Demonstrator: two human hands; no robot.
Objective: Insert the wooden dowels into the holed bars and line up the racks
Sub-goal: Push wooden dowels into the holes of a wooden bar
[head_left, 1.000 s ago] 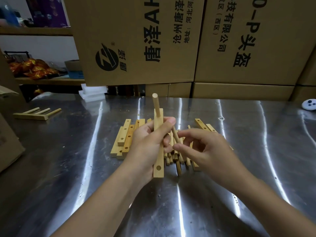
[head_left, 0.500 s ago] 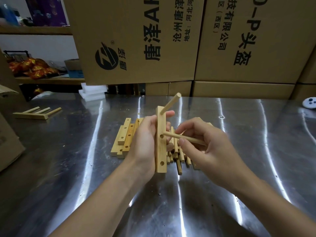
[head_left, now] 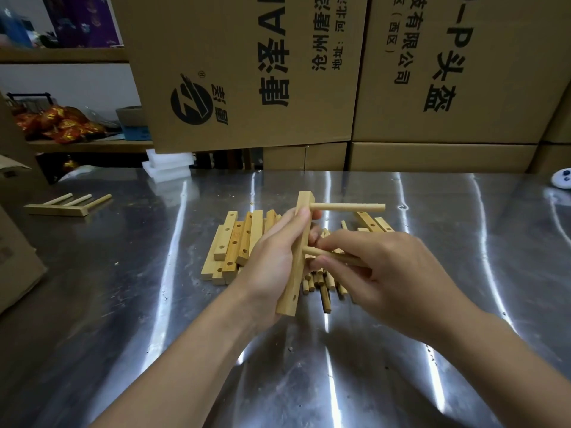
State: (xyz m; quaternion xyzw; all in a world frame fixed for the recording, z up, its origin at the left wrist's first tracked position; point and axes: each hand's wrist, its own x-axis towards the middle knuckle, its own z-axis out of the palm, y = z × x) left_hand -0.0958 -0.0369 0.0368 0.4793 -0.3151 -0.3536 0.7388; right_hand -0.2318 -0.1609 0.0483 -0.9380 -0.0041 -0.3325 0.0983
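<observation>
Head cam only here. Left hand (head_left: 272,261) is wrapped around a holed bar (head_left: 296,282), holding it roughly upright and a bit tilted above the steel table (head_left: 123,304). One dowel (head_left: 347,207) is already stuck in the bar's top hole, poking out to the right. Right hand (head_left: 380,270) pinches a second dowel (head_left: 327,256), its tip right at the bar's middle hole; can't tell how deep it sits. The bar's bottom hole is bare. Just left of and behind the bar is the stack of spare bars (head_left: 234,245), and right behind its lower end lie the loose dowels (head_left: 324,285). Far off to the bar's left sits a finished rack (head_left: 66,205) with three dowels. Cardboard boxes (head_left: 247,72) well behind it.
</observation>
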